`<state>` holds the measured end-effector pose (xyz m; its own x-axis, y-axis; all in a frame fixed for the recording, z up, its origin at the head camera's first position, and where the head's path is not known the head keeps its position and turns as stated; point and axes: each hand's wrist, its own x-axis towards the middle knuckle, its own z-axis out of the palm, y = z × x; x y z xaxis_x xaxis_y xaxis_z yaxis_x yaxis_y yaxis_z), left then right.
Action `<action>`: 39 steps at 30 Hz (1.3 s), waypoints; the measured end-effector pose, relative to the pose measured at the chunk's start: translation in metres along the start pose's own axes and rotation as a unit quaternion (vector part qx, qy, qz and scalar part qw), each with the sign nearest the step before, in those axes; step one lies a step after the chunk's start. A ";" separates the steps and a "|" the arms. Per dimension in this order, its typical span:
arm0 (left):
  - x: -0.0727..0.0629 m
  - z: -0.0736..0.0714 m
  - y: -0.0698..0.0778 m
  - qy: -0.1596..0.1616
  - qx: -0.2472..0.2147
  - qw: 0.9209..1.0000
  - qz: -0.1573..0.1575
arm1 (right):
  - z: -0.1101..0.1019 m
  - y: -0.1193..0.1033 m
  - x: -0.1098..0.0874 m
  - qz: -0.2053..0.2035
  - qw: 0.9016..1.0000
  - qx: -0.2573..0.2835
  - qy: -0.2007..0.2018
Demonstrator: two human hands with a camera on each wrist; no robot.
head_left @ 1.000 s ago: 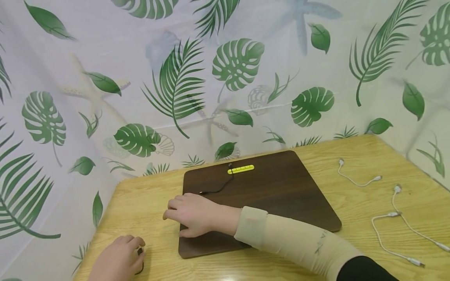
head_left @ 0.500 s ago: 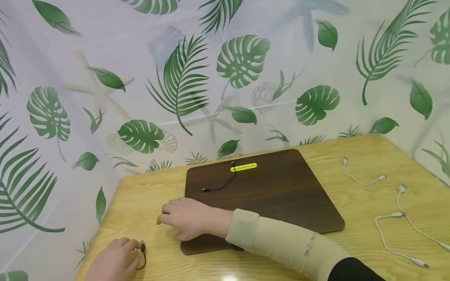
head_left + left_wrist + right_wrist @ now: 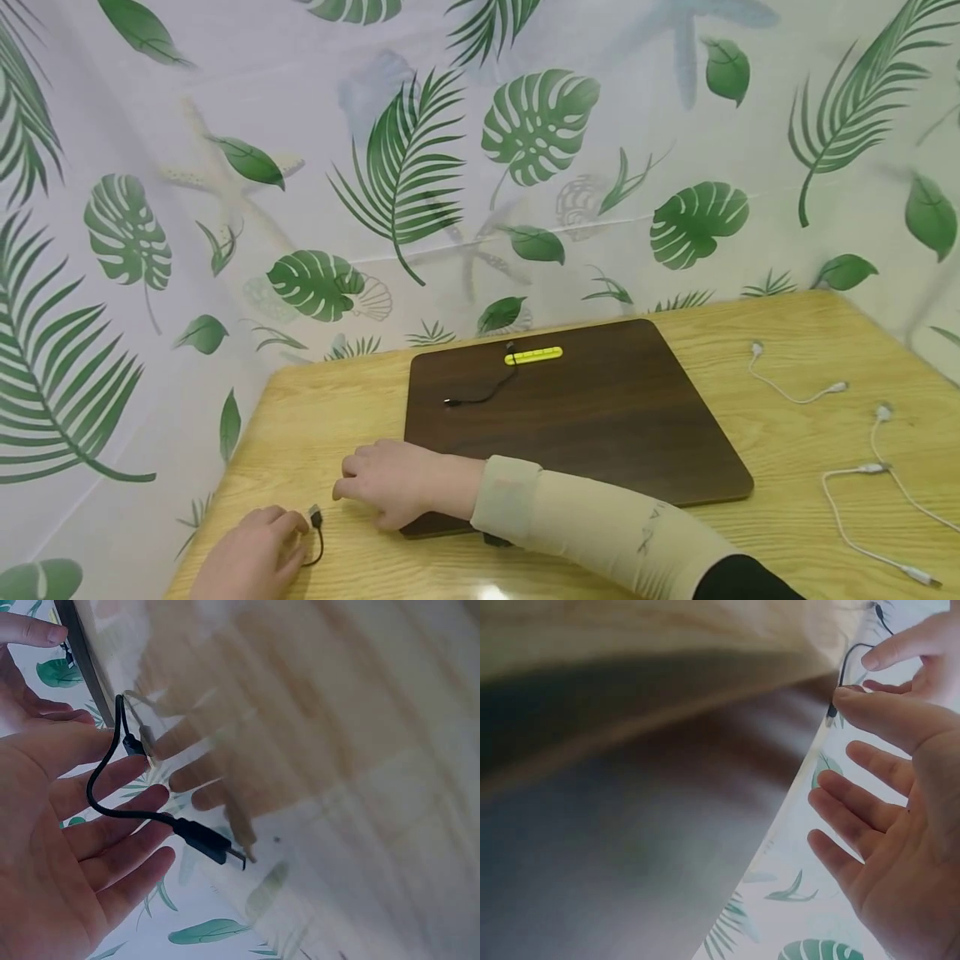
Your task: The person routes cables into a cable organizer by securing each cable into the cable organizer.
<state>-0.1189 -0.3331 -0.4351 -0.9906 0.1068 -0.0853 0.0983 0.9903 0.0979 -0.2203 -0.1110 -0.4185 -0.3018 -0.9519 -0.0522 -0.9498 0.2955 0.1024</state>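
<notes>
A short black USB cable (image 3: 321, 542) lies on the wooden table just beyond the fingertips of my left hand (image 3: 251, 550). One plug (image 3: 204, 840) of this cable shows in the left wrist view in front of the relaxed, spread fingers, which do not grip it. My right hand (image 3: 393, 483) hovers at the lower left edge of a dark brown board (image 3: 570, 417). Its fingers are loosely bent with nothing in them, and the right wrist view shows the bare palm (image 3: 915, 885). Another black cable (image 3: 491, 392) runs across the board from a yellow cable clip strip (image 3: 534, 356).
Several white cables, among them one at the back (image 3: 787, 398) and one in front (image 3: 843, 525), lie on the table (image 3: 337, 400) right of the board. A leaf-printed cloth (image 3: 450, 183) hangs behind. A beige sleeve (image 3: 592, 521) covers my right forearm.
The black cable's plug, earlier at my left fingers, now lies a little ahead of them. My right hand has drawn down and slightly left toward the board's lower corner. The head view has shifted slightly.
</notes>
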 end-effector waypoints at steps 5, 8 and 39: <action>0.001 0.002 -0.001 -0.014 0.004 1.000 0.004 | 0.000 -0.008 0.002 -0.012 1.000 -0.016 -0.017; -0.002 0.003 -0.003 -0.007 0.011 1.000 0.018 | 0.000 -0.012 0.003 -0.022 0.999 -0.019 -0.022; -0.020 0.005 -0.004 -0.003 -0.035 0.991 0.130 | 0.003 -0.029 0.007 -0.081 0.995 -0.063 -0.017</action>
<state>-0.0990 -0.3383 -0.4383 -0.9321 0.3582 -0.0539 0.3431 0.9208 0.1854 -0.1952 -0.1264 -0.4245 -0.1512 -0.9821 -0.1121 -0.9689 0.1248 0.2137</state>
